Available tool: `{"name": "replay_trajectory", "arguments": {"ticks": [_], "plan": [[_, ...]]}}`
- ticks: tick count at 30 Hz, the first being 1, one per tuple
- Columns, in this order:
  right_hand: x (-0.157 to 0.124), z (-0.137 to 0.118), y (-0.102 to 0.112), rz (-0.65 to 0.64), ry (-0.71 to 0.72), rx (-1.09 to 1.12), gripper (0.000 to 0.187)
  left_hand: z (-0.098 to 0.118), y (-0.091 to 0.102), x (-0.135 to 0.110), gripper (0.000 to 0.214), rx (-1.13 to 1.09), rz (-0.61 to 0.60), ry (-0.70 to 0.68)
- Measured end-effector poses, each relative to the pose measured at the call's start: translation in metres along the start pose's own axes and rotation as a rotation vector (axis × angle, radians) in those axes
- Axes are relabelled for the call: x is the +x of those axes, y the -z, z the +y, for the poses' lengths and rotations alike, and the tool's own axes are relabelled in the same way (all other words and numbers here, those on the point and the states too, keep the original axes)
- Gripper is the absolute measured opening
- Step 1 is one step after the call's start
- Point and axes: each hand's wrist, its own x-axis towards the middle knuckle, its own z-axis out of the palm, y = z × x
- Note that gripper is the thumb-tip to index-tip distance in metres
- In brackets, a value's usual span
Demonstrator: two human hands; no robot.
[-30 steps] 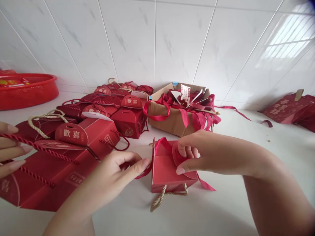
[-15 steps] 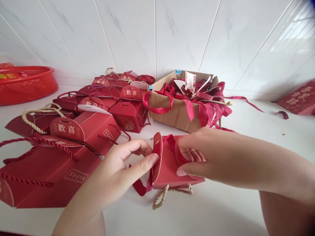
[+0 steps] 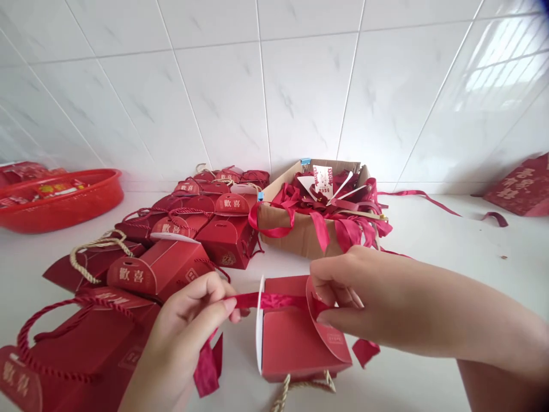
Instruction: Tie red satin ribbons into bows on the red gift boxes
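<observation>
A small red gift box (image 3: pixel 295 343) with a beige twisted-rope handle (image 3: pixel 306 384) sits on the white counter in front of me. Across its top runs a red ribbon (image 3: pixel 278 301), drawn straight and passing the raised left flap (image 3: pixel 259 332). My left hand (image 3: pixel 197 320) pinches the ribbon left of the box, with a loose tail dangling below the fingers. Closed at the right flap (image 3: pixel 332 335), my right hand (image 3: pixel 343 292) grips the ribbon there; its fingertips are partly hidden. Another ribbon end (image 3: pixel 366 351) shows under the right wrist.
Several red boxes with rope handles (image 3: pixel 231 243) crowd the left side. Behind stands a cardboard box (image 3: pixel 287 229) full of ribbons and cards. A red plastic basket (image 3: pixel 86 203) is at far left, a red patterned packet (image 3: pixel 521 186) at far right, against the tiled wall.
My left hand has moved left off the flap, pulling the ribbon from slack to straight. The left flap now stands upright. My right hand stays at the right flap; the view has tilted upward.
</observation>
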Motion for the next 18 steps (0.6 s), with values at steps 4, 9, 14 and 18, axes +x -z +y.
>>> {"name": "replay_trajectory", "arguments": {"ticks": [4,9,14,18], "plan": [[-0.004,-0.001,0.001,0.077,0.041,0.007,0.006,-0.001,-0.001,0.003,0.021,-0.077,0.138,0.074],[-0.009,0.000,0.008,0.134,0.082,0.054,0.008,-0.008,0.001,0.007,0.022,-0.104,0.195,0.136],[-0.005,0.013,0.009,0.124,0.093,0.049,0.007,-0.002,0.000,0.006,0.020,-0.020,0.144,0.109],[0.003,0.018,0.003,0.038,0.092,-0.031,0.007,0.003,-0.007,0.002,0.014,-0.025,0.143,0.122]]}}
